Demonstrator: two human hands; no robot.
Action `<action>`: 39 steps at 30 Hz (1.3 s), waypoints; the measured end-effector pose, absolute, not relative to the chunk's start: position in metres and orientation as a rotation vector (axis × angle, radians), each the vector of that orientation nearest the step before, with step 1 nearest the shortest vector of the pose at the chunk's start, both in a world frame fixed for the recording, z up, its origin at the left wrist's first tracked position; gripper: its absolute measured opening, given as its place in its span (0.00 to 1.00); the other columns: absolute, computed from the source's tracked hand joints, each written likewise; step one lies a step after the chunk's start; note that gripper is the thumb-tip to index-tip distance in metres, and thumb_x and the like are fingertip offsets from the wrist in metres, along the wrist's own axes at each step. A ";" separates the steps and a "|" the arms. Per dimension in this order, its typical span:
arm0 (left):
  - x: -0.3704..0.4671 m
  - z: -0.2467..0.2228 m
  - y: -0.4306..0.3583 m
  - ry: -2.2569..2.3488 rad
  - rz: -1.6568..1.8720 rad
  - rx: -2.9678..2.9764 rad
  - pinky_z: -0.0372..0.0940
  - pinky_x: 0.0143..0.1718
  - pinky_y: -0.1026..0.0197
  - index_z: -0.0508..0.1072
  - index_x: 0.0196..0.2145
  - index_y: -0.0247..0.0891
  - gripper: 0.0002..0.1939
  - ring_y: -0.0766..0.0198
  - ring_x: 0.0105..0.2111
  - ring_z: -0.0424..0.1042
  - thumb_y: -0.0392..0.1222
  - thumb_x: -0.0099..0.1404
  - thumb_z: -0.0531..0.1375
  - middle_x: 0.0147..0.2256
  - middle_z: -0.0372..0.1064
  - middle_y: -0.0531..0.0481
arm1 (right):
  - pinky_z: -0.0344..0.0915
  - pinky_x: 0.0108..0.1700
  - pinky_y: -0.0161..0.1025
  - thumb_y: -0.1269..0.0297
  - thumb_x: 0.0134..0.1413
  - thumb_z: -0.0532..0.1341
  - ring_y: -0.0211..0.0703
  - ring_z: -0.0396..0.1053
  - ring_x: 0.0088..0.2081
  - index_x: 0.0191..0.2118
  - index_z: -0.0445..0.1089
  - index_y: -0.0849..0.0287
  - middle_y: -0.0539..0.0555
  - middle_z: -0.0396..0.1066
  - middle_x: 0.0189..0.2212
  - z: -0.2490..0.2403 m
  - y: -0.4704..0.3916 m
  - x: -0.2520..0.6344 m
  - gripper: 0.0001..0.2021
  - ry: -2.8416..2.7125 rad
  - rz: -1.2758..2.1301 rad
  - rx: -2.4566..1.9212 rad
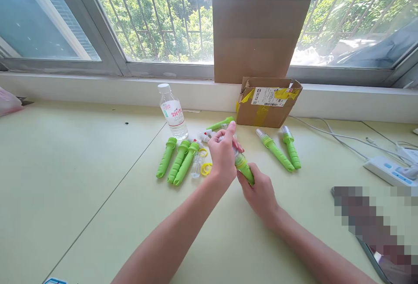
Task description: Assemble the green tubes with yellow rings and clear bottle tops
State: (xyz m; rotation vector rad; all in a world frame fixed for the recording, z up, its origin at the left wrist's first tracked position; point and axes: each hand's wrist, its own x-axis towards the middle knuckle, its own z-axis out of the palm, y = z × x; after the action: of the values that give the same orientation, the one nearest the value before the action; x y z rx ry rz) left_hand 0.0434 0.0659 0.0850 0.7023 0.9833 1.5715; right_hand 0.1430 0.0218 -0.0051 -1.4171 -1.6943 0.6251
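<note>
Both hands are on one green tube with a clear top (242, 164), tilted in front of me. My left hand (224, 153) is closed round its clear upper end. Lower down, my right hand (261, 190) grips the green body. To the left lie three green handles (166, 157), with a clear ribbed cap (197, 165) and yellow rings (206, 169) beside them. Small white pieces (205, 136) and another green part (220, 123) are partly hidden behind my left hand. At the right rest two green tubes with clear tops (277, 153) (291, 148).
A water bottle (174, 116) stands behind the green handles. An opened cardboard box (267, 105) sits by the window sill. White cables lead to a power strip (390, 170) at the right. A blurred phone-like object (372, 255) lies at the lower right.
</note>
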 end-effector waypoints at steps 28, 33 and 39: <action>0.050 0.082 0.058 0.969 1.544 0.811 0.58 0.23 0.66 0.59 0.18 0.38 0.24 0.71 0.17 0.61 0.56 0.51 0.67 0.15 0.58 0.57 | 0.42 0.24 0.35 0.62 0.51 0.56 0.35 0.40 0.24 0.22 0.48 0.56 0.44 0.44 0.18 -0.005 0.023 0.144 0.15 -1.561 0.749 -1.507; 0.042 0.081 0.066 0.923 1.503 0.834 0.56 0.19 0.65 0.54 0.15 0.38 0.27 0.72 0.13 0.56 0.55 0.53 0.65 0.11 0.50 0.59 | 0.40 0.23 0.35 0.59 0.54 0.56 0.33 0.40 0.22 0.21 0.44 0.56 0.44 0.43 0.18 0.000 0.019 0.137 0.19 -1.579 1.078 -1.355; 0.025 0.081 0.073 0.613 1.172 0.881 0.55 0.17 0.65 0.54 0.14 0.38 0.27 0.73 0.12 0.53 0.54 0.56 0.64 0.12 0.48 0.59 | 0.40 0.19 0.34 0.59 0.54 0.57 0.30 0.41 0.17 0.22 0.48 0.55 0.41 0.45 0.15 0.010 0.018 0.145 0.17 -1.500 1.757 -1.206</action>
State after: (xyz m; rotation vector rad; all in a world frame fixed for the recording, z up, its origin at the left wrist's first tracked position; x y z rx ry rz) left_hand 0.0251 0.0726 0.0811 0.8811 0.6129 1.1723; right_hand 0.1452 0.0182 0.0103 -1.2058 -1.5001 1.7569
